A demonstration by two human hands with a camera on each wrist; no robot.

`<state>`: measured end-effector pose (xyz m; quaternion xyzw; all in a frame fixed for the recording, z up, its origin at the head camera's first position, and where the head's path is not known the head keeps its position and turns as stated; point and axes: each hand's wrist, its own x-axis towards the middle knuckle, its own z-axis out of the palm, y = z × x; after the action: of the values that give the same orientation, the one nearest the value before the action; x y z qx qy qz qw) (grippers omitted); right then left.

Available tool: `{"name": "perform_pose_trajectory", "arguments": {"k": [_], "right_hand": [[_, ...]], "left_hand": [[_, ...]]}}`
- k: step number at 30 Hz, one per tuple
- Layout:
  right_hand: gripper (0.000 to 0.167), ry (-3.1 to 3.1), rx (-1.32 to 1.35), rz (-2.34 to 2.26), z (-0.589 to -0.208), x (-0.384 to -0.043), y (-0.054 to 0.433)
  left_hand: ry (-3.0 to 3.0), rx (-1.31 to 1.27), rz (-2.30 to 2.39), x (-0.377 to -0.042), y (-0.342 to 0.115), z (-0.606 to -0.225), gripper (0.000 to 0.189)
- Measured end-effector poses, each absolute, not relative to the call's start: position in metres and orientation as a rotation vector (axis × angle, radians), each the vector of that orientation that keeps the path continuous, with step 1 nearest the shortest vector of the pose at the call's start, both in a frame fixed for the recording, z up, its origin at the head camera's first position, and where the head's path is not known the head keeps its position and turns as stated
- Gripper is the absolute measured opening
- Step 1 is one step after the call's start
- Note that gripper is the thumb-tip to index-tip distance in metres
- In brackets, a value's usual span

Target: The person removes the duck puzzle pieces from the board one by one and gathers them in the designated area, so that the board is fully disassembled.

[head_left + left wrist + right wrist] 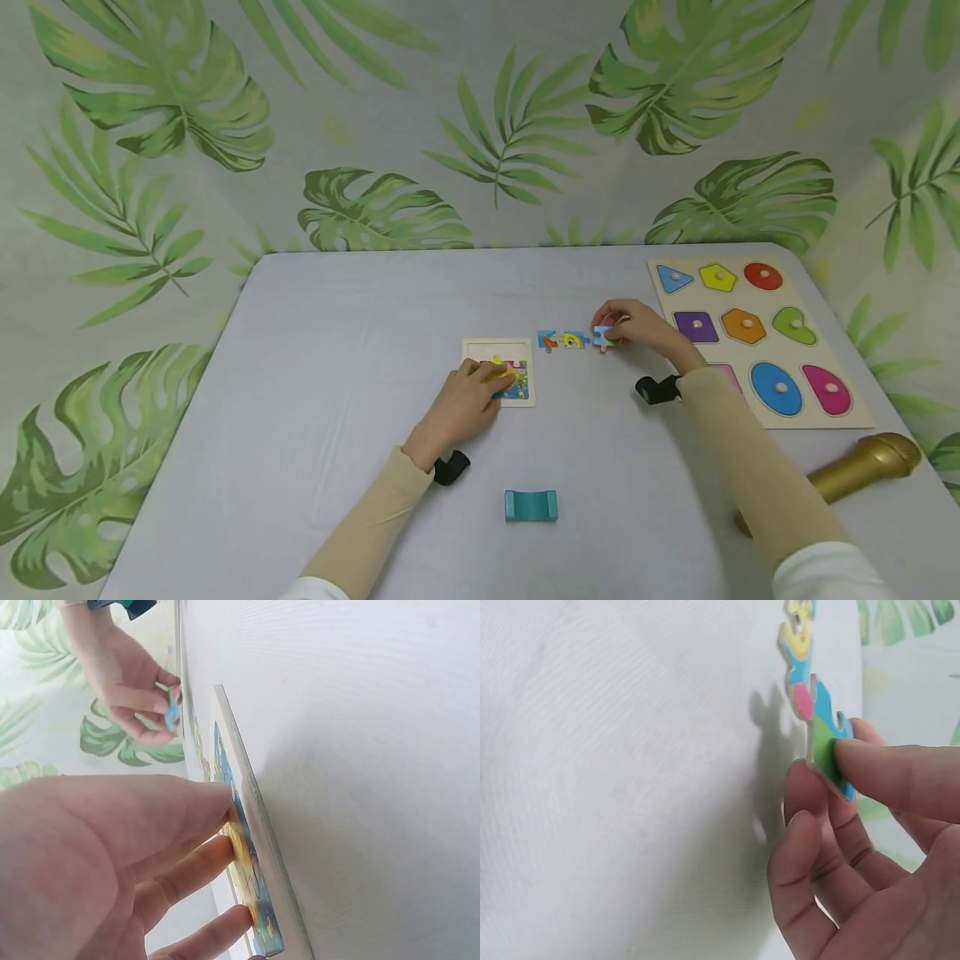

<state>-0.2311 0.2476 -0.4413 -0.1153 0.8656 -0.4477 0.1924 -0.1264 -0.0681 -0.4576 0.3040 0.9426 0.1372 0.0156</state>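
My right hand [633,325] pinches a jigsaw puzzle piece [826,746] between thumb and fingers. The piece is blue and green with a pink patch, raised off the cloth and casting a shadow. Just left of it, two more puzzle pieces [561,340] lie in a row on the table. My left hand [467,400] rests its fingertips on the small jigsaw puzzle [517,385], which sits in the lower part of a pale wooden tray [495,343]. In the left wrist view its fingers are extended over the yellow and blue pieces, and the hand hides part of the puzzle.
A board of knobbed shapes [708,300] lies at the right, partly under my right forearm. A gold microphone [862,467] is near the right edge. In front stands a teal block with a curved top [531,506]. White cloth covers the table [360,333]; a leaf-printed backdrop hangs behind.
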Motion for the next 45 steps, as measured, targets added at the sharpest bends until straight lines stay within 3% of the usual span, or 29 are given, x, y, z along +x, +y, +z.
{"name": "perform_pose_trajectory", "arguments": {"k": [18,30,45], "right_hand": [[0.016,2.801,-0.447,-0.597,-0.446,-0.228,0.229],[0.014,2.601,-0.639,-1.161,-0.443,-0.211,0.183],[0.027,2.558,-0.810,-0.999,-0.453,-0.190,0.133]], "left_hand": [[2.815,0.936,0.493,-0.127,-0.075,-0.457,0.043],[2.763,0.970,0.551,-0.126,-0.080,-0.455,0.042],[2.765,0.961,0.546,-0.126,-0.077,-0.454,0.038]]}}
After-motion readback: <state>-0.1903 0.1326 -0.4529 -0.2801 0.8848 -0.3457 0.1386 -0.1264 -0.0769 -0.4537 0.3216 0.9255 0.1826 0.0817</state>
